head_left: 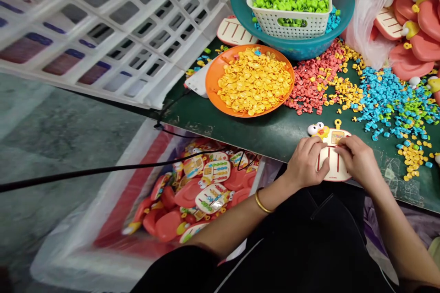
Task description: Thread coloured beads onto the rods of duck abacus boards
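A cream toy panel (332, 165) with dark red slots lies at the table's near edge, in front of my body. It has a bird head with bulging white eyes and a yellow beak (321, 132), a yellow ring on top, and a small square picture. My left hand (307, 161) is closed on its left side, thumb across the front. From the right, my right hand (358, 159) grips the panel, its thumb and fingertips bent together below the picture. Whether a small piece is between those fingertips is hidden.
An orange plate (215, 96) of yellow pieces stands behind. Farther back, a white basket (288, 23) of green pieces sits in a teal basin (240, 11). Loose red pieces (311, 82) and blue pieces (380, 94) lie rightward. Below left is a lined box (113, 178) of toys.
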`<state>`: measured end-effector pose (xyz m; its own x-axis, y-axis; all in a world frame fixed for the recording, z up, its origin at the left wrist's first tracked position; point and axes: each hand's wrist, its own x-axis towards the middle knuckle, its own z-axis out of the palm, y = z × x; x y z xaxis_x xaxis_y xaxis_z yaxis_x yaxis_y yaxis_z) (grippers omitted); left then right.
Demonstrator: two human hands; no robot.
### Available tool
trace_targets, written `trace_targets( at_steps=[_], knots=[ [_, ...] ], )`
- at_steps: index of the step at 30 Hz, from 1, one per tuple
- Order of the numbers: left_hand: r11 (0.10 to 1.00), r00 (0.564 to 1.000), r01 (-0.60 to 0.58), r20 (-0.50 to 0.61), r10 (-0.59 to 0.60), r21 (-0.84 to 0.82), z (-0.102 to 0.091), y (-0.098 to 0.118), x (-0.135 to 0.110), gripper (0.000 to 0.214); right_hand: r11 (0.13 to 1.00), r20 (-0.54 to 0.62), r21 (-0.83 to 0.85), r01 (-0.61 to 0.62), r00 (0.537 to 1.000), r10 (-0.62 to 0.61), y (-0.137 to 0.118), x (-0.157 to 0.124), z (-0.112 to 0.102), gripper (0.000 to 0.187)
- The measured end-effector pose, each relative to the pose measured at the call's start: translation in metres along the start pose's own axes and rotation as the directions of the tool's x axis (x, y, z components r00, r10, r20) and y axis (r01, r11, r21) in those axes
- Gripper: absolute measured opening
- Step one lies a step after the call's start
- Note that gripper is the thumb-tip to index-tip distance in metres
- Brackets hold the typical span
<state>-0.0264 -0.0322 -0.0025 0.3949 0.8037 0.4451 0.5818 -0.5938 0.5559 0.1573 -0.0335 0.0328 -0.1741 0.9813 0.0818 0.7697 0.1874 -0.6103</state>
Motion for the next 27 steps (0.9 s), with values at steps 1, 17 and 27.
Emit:
trace_targets(
  at_steps=[1, 17, 27],
  knots=[
    [1.000, 1.000, -0.009, -0.021, 0.008, -0.019, 0.001, 0.000, 0.000, 0.031, 0.999, 0.002, 0.026, 0.020, 1.000, -0.020, -0.005, 0.002, 0.006, 0.010],
    [0.988, 0.992, 0.029, -0.117, -0.047, -0.152, -0.001, 0.007, -0.015, 0.053, 0.984, -0.125, 0.178, -0.025, 0.991, 0.048, -0.027, 0.000, 0.029, 0.019],
    [0.980, 0.996, 0.077, -0.035, -0.085, -0.182, -0.001, -0.004, -0.012, 0.061, 0.989, 0.073, -0.134, 0.058, 0.996, -0.049, -0.015, 0.112, 0.006, 0.018]
  ],
)
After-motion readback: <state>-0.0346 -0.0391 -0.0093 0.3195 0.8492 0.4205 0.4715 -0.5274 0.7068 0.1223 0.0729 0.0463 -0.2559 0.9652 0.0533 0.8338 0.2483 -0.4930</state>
